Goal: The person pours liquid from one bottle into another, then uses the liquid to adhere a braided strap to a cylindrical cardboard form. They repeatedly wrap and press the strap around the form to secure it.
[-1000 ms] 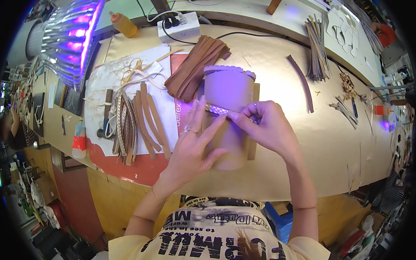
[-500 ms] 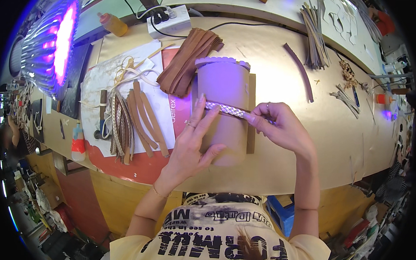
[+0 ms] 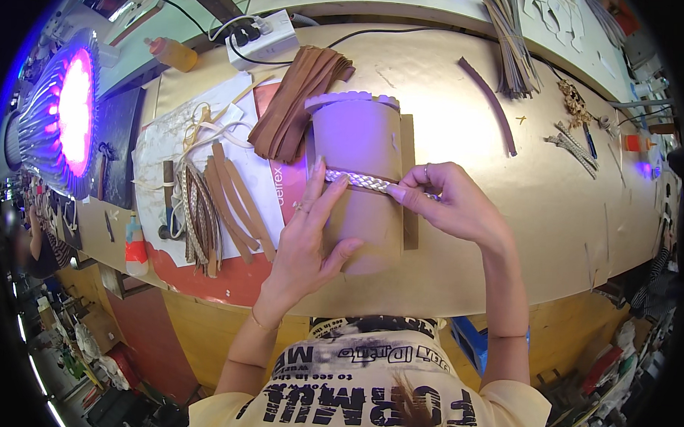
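Observation:
A tan cylinder (image 3: pixel 356 233) with a scalloped far rim lies in front of me, lit violet on its upper side. Across its middle runs a pale braided strap (image 3: pixel 360 181) with a thin dark brown edge behind it. My left hand (image 3: pixel 309 231) rests along the cylinder's left side, fingers stretched out and thumb spread; its fingertips press the strap's left end against the surface. At the right side my right hand (image 3: pixel 454 204) pinches the strap between thumb and fingers. The curled fingers partly hide the strap's right end.
Brown leather strips (image 3: pixel 297 106) lie beyond the cylinder's left side. Braided and tan strips (image 3: pixel 199 208) spread over white paper further left. A bright lamp (image 3: pixel 74 114) looms at far left, near a glue bottle (image 3: pixel 136 244). A power strip (image 3: pixel 264 39) stands at the back.
The whole view has shifted slightly, so the table things appear further left. Both hands keep their places on the strap; the right fingers have changed their curl a little.

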`<state>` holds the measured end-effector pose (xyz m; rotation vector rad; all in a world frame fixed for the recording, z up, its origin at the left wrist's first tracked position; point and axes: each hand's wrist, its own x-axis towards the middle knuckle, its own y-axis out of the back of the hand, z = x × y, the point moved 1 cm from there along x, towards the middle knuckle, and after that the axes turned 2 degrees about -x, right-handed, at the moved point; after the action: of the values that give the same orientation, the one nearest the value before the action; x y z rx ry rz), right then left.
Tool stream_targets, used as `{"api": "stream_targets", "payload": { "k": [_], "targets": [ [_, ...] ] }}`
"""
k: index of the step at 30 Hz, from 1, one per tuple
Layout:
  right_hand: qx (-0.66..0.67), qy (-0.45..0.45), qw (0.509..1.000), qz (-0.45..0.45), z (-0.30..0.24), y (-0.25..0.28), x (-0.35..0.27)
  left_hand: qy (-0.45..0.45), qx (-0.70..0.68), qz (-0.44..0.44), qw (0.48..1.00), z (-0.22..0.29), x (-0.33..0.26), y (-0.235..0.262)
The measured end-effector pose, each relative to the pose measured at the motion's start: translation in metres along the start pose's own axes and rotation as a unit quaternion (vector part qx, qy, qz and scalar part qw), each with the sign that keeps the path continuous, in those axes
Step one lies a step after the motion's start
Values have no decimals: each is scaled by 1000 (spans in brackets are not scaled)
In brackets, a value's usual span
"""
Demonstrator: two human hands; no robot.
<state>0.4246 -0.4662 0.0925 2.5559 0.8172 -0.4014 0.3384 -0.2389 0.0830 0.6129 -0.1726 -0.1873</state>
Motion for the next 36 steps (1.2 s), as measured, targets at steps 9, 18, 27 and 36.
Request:
{"api": "stream_targets", "payload": {
  "k": [9,18,27,36],
  "targets": [
    [57,-56,997,-23,21,-2,11,4,-7,4,1000,0,0,0],
    [61,-52,995,54,9,-13,3,-68,131,66,987,24,3,10],
    [35,-20,999,25,-14,-6,3,-10,60,-34,998,26,5,-4],
    [94,-9,995,9,3,-1,-6,-47,47,-75,995,20,4,-7]
  ]
}}
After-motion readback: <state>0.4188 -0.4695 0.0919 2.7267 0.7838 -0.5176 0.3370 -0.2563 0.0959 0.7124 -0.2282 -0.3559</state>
